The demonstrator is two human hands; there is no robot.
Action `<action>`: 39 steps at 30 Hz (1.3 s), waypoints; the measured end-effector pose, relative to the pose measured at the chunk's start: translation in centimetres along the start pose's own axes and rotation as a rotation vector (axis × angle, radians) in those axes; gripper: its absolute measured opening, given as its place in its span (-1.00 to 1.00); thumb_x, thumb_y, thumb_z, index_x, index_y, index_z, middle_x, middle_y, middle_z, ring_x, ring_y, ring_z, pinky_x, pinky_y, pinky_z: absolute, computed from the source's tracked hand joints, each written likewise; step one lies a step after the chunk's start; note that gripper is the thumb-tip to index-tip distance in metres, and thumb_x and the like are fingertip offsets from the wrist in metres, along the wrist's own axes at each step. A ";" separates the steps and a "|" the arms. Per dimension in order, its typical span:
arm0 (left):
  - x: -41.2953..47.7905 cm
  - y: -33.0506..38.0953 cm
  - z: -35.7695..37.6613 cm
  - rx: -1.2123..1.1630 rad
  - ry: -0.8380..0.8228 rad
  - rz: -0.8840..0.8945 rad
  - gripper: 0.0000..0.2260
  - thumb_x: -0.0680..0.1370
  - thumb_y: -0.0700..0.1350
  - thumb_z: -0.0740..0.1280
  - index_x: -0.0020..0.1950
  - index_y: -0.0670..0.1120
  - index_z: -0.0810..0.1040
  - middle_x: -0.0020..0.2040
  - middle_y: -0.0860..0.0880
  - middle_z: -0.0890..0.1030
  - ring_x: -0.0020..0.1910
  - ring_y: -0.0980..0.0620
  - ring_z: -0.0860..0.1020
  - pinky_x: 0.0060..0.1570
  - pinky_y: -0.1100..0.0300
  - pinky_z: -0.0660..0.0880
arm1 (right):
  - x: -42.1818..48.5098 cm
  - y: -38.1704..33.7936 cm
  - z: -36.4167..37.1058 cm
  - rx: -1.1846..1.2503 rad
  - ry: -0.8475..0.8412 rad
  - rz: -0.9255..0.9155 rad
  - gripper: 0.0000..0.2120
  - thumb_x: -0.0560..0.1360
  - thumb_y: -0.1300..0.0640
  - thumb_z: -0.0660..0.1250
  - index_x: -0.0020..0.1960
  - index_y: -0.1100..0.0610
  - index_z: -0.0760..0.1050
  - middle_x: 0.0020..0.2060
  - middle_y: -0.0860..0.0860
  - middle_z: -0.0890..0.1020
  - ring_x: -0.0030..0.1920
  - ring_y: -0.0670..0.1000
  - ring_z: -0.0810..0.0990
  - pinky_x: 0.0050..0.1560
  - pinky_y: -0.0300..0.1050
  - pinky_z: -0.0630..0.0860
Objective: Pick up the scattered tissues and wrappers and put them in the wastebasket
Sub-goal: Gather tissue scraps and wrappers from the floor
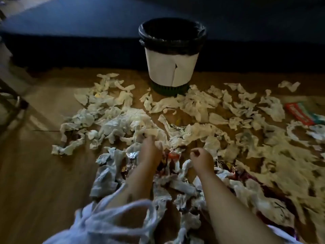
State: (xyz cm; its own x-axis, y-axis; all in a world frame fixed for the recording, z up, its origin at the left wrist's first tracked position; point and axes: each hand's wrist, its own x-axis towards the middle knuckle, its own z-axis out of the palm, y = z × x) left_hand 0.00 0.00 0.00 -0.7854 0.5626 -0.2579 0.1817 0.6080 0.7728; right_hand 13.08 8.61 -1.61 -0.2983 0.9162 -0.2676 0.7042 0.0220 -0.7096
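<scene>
While your left hand [150, 150] reaches into the heap, its fingers curl round a crumpled tissue [159, 144] and pinch it; your right hand [202, 160] hovers just beside it, fingers curled in with nothing visible between them; under both forearms lie shiny foil wrappers [131, 156] mixed among white tissues [121, 124], which spread across the wooden floor [35, 173] to either side; beyond the litter the wastebasket [171, 67] stands upright, lined with a black bag, well apart from your hands; a red and green packet [302, 114] lies far right
</scene>
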 end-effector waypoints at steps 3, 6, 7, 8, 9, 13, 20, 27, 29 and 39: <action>0.5 0.1 -2.4 -0.186 0.271 -0.176 -0.73 0.55 -0.03 0.23 0.22 -0.07 0.45 0.09 -0.07 0.56 0.02 -0.08 0.56 -0.01 -0.01 0.56 | 0.1 -2.4 0.6 -0.004 -0.099 -0.012 -0.86 0.50 0.17 0.27 0.01 0.16 0.55 -0.15 0.07 0.57 -0.08 0.08 0.54 -0.12 -0.11 0.45; -1.0 -2.0 -4.8 -0.110 0.380 -0.175 -0.71 0.56 -0.06 0.23 0.24 -0.14 0.45 0.15 -0.13 0.54 0.08 -0.08 0.52 -0.04 0.07 0.48 | -1.1 -4.1 3.2 -0.021 -0.299 -0.170 -0.79 0.47 0.14 0.35 0.05 0.21 0.56 -0.03 0.11 0.63 0.03 0.09 0.59 0.04 -0.05 0.51; -1.2 -3.2 -5.5 -0.026 0.410 -0.154 -0.70 0.56 -0.08 0.24 0.25 -0.15 0.45 0.18 -0.16 0.52 0.13 -0.11 0.49 0.01 0.04 0.46 | -1.2 -4.3 4.1 -0.046 -0.343 -0.198 -0.73 0.46 0.13 0.36 0.12 0.21 0.53 0.04 0.12 0.62 0.08 0.09 0.58 0.09 -0.05 0.51; -1.2 -4.6 -6.3 0.057 0.420 -0.163 -0.69 0.55 -0.09 0.24 0.27 -0.16 0.45 0.21 -0.18 0.50 0.18 -0.14 0.45 0.08 0.01 0.42 | -1.3 -4.4 4.8 -0.084 -0.376 -0.229 -0.67 0.46 0.11 0.37 0.19 0.19 0.49 0.11 0.12 0.58 0.14 0.09 0.55 0.15 -0.05 0.48; -0.9 -6.0 -7.1 0.124 0.417 -0.199 -0.68 0.55 -0.09 0.24 0.29 -0.15 0.43 0.25 -0.19 0.47 0.23 -0.17 0.42 0.14 -0.01 0.39 | -1.2 -4.4 5.5 -0.116 -0.403 -0.249 -0.59 0.45 0.08 0.39 0.26 0.16 0.44 0.18 0.11 0.54 0.20 0.09 0.51 0.20 -0.05 0.45; -0.5 -7.9 -9.4 0.069 0.346 -0.492 -0.54 0.55 0.00 0.26 0.42 -0.08 0.31 0.46 -0.20 0.24 0.42 -0.27 0.21 0.38 -0.10 0.18 | -1.6 -3.8 7.2 -0.284 -0.483 -0.253 -0.40 0.43 0.06 0.41 0.40 0.07 0.27 0.34 0.10 0.40 0.34 0.11 0.38 0.30 -0.08 0.33; -0.5 -11.2 -9.6 -0.109 0.203 -0.685 -0.47 0.57 0.07 0.21 0.51 0.04 0.14 0.55 -0.20 -0.03 0.52 -0.27 -0.08 0.46 -0.14 -0.03 | -1.9 -1.9 6.0 -0.070 -0.412 -0.117 -0.64 0.37 0.15 0.48 0.12 0.23 0.53 0.00 0.12 0.57 0.11 0.15 0.55 0.09 -0.05 0.48; 0.9 -12.5 -5.6 -0.300 0.101 -0.630 -0.58 0.49 -0.20 0.33 0.34 -0.07 0.41 0.31 -0.22 0.43 0.24 -0.21 0.47 0.24 -0.11 0.46 | -0.5 -1.5 1.4 0.334 -0.399 0.169 -0.58 0.37 0.24 0.47 0.19 0.29 0.49 0.00 0.19 0.56 0.03 0.16 0.56 -0.02 0.02 0.57; -0.4 -11.5 -5.3 -0.320 0.142 -0.662 -0.71 0.53 -0.25 0.29 0.25 -0.18 0.50 0.26 -0.21 0.50 0.21 -0.19 0.50 0.14 0.04 0.53 | -0.3 -1.5 1.2 0.381 -0.347 0.200 -0.50 0.35 0.21 0.49 0.24 0.30 0.45 0.08 0.21 0.55 0.13 0.21 0.54 0.17 0.13 0.52; -1.2 -6.0 -6.5 -0.455 0.002 -0.538 -0.73 0.50 -0.24 0.36 0.19 -0.20 0.53 0.21 -0.21 0.54 0.19 -0.18 0.53 0.22 -0.04 0.49 | 1.2 -4.5 -1.5 0.606 -0.317 0.204 -0.53 0.37 0.25 0.47 0.24 0.31 0.47 0.07 0.23 0.59 0.06 0.20 0.59 0.16 0.20 0.53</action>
State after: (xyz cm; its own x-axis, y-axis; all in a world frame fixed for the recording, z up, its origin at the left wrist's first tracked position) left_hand -4.03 -8.00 -0.56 -0.6979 0.2480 -0.6719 -0.4977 0.5067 0.7040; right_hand 10.53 10.23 2.24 -0.4367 0.7156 -0.5451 0.3111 -0.4485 -0.8379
